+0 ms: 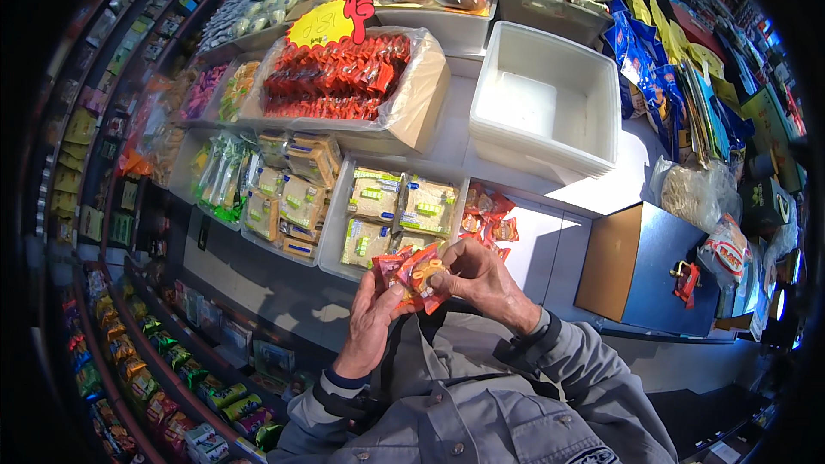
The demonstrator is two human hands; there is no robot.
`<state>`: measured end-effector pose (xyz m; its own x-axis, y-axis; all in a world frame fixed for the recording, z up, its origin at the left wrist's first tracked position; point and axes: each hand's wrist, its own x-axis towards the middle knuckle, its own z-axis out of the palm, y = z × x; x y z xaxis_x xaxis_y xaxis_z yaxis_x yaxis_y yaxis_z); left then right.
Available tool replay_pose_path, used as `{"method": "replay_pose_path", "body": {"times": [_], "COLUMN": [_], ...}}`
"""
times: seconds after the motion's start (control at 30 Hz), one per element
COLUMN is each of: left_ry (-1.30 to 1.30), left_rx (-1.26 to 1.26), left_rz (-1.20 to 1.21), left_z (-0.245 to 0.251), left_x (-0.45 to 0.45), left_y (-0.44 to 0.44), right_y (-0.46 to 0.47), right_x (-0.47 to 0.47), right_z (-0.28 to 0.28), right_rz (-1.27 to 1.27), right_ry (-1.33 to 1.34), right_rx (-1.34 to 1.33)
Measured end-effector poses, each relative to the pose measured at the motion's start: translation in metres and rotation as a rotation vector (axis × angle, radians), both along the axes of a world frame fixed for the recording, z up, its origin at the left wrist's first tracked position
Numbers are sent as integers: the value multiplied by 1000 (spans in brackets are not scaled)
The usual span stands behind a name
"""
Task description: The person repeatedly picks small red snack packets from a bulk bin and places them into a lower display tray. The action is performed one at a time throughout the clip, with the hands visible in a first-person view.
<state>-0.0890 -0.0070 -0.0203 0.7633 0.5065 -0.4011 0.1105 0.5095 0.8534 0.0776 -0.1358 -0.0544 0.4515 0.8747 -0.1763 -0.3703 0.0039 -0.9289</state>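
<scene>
Small red snack packets (422, 274) are held between my two hands, close to my body. My left hand (372, 319) cups them from the left, its thumb on top. My right hand (490, 280) grips a packet on the right with thumb and fingers. Just beyond my hands stands a plastic bin of wrapped square bread or cake slices (430, 205). Loose red packets (499, 206) lie on the white surface at that bin's right. Farther off, a plastic-lined cardboard box (428, 87) holds rows of red packets (335, 77) and carries a yellow sign (325, 24).
A white plastic bin (548, 96) with bare insides stands at the back right. A dark blue box (664, 270) is at the right, a small red packet on it. Bins of wrapped snacks line the back and left. Shelves of packaged goods (161, 361) run down the left.
</scene>
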Motion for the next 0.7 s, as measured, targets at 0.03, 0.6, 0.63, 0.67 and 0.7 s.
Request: {"method": "replay_pose_path", "body": {"times": [0.03,0.6,0.63,0.67,0.7], "left_ry": [11,-80,-55,-34,-12], "left_rx": [22,-49,-54,-55,-55], "left_rz": [8,-27,-27,-26,-26], "left_z": [-2,2,2,2,2], "left_x": [0,1,1,1,1], "left_y": [-1,-11,-12,-12,-12], "right_y": [0,-3,-4,-5,-5], "right_x": [-1,-12,-13,-14,-15], "right_z": [0,12,12,12,11], "right_rz": [9,-32,-38,-45,-51], "right_ry": [22,110,109,108,92], "right_rx": [17,63,71,79,76]}}
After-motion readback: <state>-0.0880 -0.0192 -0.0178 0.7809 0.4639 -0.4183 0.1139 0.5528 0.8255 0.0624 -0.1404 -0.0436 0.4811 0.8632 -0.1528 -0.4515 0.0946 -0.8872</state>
